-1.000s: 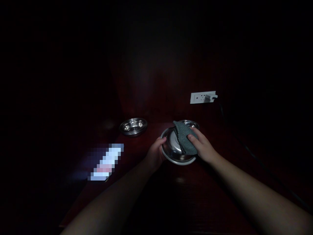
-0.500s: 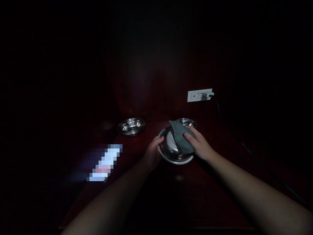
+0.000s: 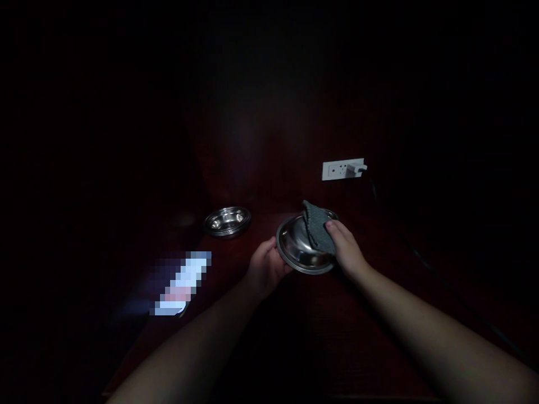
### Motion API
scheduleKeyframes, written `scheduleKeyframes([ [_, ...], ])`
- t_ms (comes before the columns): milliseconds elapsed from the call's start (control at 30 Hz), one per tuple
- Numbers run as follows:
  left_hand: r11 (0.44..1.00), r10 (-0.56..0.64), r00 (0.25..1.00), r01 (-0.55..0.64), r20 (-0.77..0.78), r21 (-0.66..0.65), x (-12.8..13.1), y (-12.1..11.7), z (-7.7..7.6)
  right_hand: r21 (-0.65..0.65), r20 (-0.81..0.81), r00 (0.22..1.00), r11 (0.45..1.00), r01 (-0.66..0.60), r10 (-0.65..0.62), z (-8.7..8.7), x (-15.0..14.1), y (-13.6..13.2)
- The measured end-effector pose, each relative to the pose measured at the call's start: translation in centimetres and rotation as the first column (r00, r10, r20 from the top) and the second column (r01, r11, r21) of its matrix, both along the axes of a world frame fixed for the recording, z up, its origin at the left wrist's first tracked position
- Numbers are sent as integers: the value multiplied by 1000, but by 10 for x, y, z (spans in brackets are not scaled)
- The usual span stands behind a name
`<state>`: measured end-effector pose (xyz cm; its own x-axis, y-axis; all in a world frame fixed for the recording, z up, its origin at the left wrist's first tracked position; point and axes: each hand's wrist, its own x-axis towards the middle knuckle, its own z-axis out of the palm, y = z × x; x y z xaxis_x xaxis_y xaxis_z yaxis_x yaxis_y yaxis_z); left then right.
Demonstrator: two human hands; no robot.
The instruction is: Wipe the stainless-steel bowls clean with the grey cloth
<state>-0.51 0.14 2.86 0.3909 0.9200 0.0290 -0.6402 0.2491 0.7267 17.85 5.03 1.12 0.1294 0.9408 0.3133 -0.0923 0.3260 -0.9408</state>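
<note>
A shiny metal bowl is held up between my hands, its rounded underside facing me. My left hand supports it at the left rim, thumb near the edge and fingers partly hidden beneath. In my right hand is a folded grey-green cloth, pressed against the bowl's right side with the thumb on top. Behind the cloth, the rim of another metal bowl shows; most of it is hidden.
Several nested metal bowls stand at the back left of the dark red table. A lit, pixelated screen lies at left. On the back wall is a white socket with a plug; a dark cable runs down the right.
The cloth and my right hand have shifted right over the bowl. The bowl has turned and tilted slightly, and my left thumb has moved from its underside out to the rim.
</note>
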Motion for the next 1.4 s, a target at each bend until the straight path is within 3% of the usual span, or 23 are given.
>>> scheduleKeyframes([
  [133,994,37,991,-24,-126,106,5,-4,-8,1,54,997,999,-53,53,-2,2,0],
  [333,981,114,977,-83,-179,174,1,0,-13,13,89,985,989,-147,145,-5,3,-1],
  [767,978,179,978,-166,-104,127,1,7,-11,55,183,966,979,-196,183,6,6,-8],
  [967,973,207,973,-193,-102,129,1,14,-15,35,138,960,967,-250,244,9,5,-11],
  [1400,991,123,991,-119,-61,58,4,13,-12,20,131,951,959,-284,279,9,6,-11],
])
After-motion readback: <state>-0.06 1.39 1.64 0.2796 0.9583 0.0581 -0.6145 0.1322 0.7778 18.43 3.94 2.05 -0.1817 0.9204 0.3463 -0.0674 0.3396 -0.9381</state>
